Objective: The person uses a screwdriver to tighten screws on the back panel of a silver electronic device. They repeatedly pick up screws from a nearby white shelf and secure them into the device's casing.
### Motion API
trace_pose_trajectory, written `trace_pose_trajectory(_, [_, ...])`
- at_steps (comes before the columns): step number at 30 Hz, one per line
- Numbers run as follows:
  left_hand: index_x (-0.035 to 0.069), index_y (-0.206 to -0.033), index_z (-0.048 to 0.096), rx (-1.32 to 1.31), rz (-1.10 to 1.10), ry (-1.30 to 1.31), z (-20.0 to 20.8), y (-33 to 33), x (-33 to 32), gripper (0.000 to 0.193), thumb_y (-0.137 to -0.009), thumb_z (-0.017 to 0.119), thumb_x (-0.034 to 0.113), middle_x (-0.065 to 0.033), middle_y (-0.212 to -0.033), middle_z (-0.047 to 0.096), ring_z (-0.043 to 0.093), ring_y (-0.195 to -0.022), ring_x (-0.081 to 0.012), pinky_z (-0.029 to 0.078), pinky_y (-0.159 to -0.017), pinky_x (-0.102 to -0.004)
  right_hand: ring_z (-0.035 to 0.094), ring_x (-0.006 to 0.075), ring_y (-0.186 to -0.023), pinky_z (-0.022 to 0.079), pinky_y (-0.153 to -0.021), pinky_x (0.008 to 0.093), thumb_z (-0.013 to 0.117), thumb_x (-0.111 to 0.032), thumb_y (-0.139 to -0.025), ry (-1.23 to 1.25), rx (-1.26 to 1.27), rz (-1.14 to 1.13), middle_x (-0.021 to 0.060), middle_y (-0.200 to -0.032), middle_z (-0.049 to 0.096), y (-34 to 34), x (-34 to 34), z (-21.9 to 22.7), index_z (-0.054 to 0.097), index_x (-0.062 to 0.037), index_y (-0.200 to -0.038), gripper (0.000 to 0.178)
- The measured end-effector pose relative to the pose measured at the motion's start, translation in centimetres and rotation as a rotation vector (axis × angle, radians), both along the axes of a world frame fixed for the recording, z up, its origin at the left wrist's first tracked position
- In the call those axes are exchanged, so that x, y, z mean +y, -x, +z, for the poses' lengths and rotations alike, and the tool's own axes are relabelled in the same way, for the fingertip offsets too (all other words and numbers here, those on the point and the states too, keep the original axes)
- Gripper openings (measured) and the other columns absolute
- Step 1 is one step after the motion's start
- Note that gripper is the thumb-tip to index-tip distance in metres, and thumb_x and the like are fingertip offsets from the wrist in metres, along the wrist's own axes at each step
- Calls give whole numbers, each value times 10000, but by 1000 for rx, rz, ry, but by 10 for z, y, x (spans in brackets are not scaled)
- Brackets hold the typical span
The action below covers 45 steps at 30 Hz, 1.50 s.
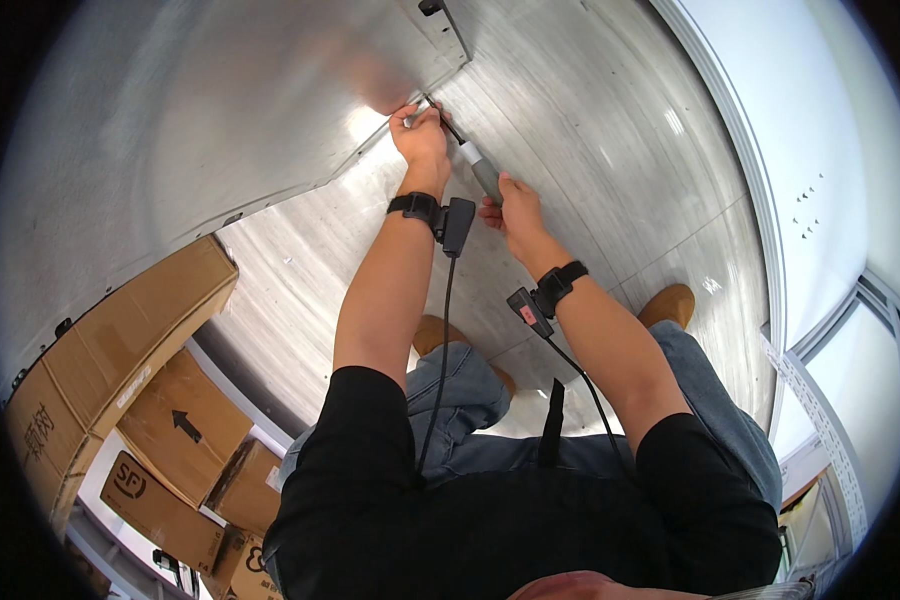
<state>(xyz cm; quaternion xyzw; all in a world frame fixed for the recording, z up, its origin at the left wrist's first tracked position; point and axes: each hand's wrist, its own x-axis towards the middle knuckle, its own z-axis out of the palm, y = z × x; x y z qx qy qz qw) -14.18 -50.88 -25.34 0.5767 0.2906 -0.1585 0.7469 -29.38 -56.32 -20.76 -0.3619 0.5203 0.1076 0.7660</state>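
Right hand [520, 208] closed around grey handle of screwdriver [484, 178]. Screwdriver tilted, located above floor [610, 160], shaft directed toward lower edge of metal panel [240, 110]. Tip contact: cannot tell. Left hand [422, 140] positioned at panel edge, just beside shaft; fingers curled, fingertips near each other; whether anything is pinched: cannot tell. Hands apart. Black strap [415, 206] with cabled device on left wrist; similar strap [560, 287] on right wrist. Cardboard boxes [155, 400] at lower left.
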Motion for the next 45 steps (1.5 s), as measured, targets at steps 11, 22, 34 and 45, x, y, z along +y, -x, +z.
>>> trace_pose_trajectory(11, [118, -1011, 322, -2, -6, -11, 3, 0, -3, 287, -868, 475, -80, -163, -856, 630, 611, -699, -221, 519, -598, -317, 601, 197, -637, 501, -559, 318, 470, -398, -945, 69, -7, 67, 138, -928, 541, -1, 0, 5, 414, 57, -1184, 517])
trace_pose_trajectory(22, [124, -1003, 349, -9, -10, -85, -2, -3, -2, 261, -874, 496, -48, -119, -876, 642, 619, -706, -191, 488, -567, -297, 548, 172, -575, 446, -508, 304, 484, -343, -945, 92, 121, -18, 103, -772, 532, -9, 3, 5, 479, 51, -1084, 418])
trace_pose_trajectory(34, [98, -977, 425, 2, 23, -104, 3, -4, -1, 215, -849, 541, -31, -82, -911, 629, 577, -704, -134, 486, -588, -270, 518, 174, -586, 481, -538, 323, 518, -322, -936, -24, 69, -9, 113, -779, 505, -5, -5, 14, 466, 39, -1034, 377])
trace_pose_trajectory(45, [115, -973, 439, -15, 17, -78, -3, -5, 3, 228, -846, 596, 9, -65, -864, 622, 589, -706, -143, 479, -592, -283, 542, 196, -621, 511, -548, 329, 538, -334, -926, -149, 33, -13, 119, -832, 490, -4, -8, 0, 432, 68, -1112, 455])
